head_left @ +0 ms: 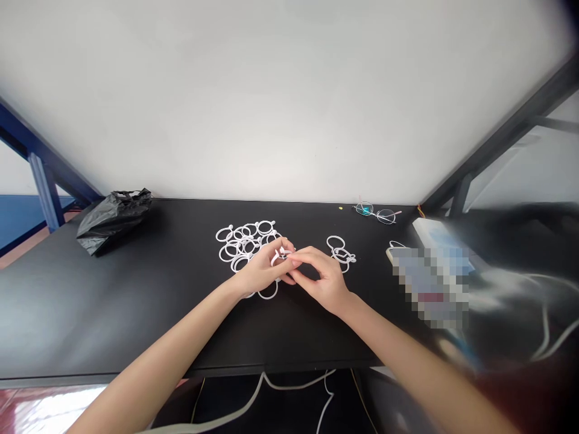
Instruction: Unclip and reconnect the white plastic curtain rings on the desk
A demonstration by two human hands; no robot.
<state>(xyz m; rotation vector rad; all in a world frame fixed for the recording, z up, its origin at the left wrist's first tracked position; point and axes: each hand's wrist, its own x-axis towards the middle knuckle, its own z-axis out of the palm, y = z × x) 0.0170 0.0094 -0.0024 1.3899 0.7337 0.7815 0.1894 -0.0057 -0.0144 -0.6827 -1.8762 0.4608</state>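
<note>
My left hand (260,265) is closed around a white plastic ring (274,258), which looks like a curtain ring with a small eyelet. Thumb and fingers of my right hand (323,278) pinch at the same ring from the right, and their tips meet my left thumb. The fingers cover much of the ring. Behind and beneath my left hand lies a loose pile of similar white rings (225,235), each with a small knob or eyelet. A smaller group of white rings (335,237) rests just beyond my right hand.
A crumpled black plastic bag (115,217) sits at the left of the black table (181,319). Eyeglasses (386,217) lie near the white wall. To the right are a pixelated phone-like object (420,277) and a white box (434,232). Cables (253,395) hang below the front edge.
</note>
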